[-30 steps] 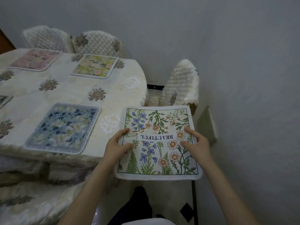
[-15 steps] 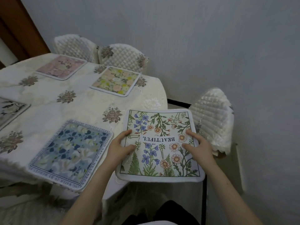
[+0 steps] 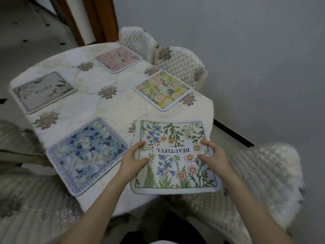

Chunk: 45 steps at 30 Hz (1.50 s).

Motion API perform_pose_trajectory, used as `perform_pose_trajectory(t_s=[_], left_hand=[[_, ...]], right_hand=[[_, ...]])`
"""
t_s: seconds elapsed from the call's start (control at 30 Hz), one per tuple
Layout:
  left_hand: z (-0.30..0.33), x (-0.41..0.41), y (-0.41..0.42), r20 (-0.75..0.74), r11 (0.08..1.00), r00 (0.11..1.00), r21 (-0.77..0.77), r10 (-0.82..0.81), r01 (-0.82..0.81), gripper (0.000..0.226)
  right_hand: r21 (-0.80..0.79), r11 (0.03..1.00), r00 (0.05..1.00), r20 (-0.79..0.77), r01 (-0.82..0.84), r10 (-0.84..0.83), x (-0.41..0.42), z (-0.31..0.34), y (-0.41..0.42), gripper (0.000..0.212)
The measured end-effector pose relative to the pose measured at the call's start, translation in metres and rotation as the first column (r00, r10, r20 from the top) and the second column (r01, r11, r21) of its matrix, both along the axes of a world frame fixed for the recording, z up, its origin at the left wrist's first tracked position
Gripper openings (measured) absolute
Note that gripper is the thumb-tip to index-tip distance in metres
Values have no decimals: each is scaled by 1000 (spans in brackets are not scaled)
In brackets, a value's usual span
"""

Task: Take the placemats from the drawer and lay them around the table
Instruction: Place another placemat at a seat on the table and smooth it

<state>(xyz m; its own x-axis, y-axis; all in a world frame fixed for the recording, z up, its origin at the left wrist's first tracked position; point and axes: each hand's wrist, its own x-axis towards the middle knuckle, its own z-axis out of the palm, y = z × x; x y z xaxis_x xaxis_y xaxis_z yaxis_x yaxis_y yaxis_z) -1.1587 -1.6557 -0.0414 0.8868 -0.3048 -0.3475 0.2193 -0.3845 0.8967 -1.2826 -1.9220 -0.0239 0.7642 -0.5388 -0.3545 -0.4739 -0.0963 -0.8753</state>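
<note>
I hold a white placemat (image 3: 174,138) printed with wildflowers and the word BEAUTIFUL over the table's near right edge. My left hand (image 3: 133,160) grips its left side and my right hand (image 3: 213,158) grips its right side, thumbs on top. Its near part overhangs the table edge. Four other placemats lie on the cream tablecloth (image 3: 84,110): a blue floral one (image 3: 88,155) beside my left hand, a yellow-peach one (image 3: 162,89), a pink one (image 3: 118,59) at the far side, and a grey one (image 3: 43,91) at the left.
Quilted chair covers surround the table: two at the far side (image 3: 181,64), one at the right (image 3: 263,176), one at the near left (image 3: 26,199). A grey wall runs along the right. A brown door frame (image 3: 98,20) stands behind the table.
The view has swung left and down, and the wildflower placemat has moved further over the table. Both hands keep their grip on it.
</note>
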Motion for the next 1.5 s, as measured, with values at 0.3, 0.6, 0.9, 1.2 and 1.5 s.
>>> perform_pose_trajectory(t_s=[0.3,0.6,0.9,1.2,1.5], left_hand=[[-35,13,-49,48,978,987,130,156,-161,62],[-70,10,-76,-61,956,971,202,230,-214,74],[-89,3,-98,-146,956,956,192,253,-223,85],[-101,-1,-105,-116,910,972,389,202,-143,95],[-118,-3,-104,70,503,921,852,-382,144,80]], right_hand=[[-146,917,928,-64,-372,366,108,-45,-89,59],[-245,813,848,-108,-529,520,177,-86,-111,60],[-273,761,807,-150,-589,571,191,-103,-128,62],[-272,658,712,-287,-702,641,196,-122,-136,68],[-599,231,511,-351,-766,784,184,-138,-131,68]])
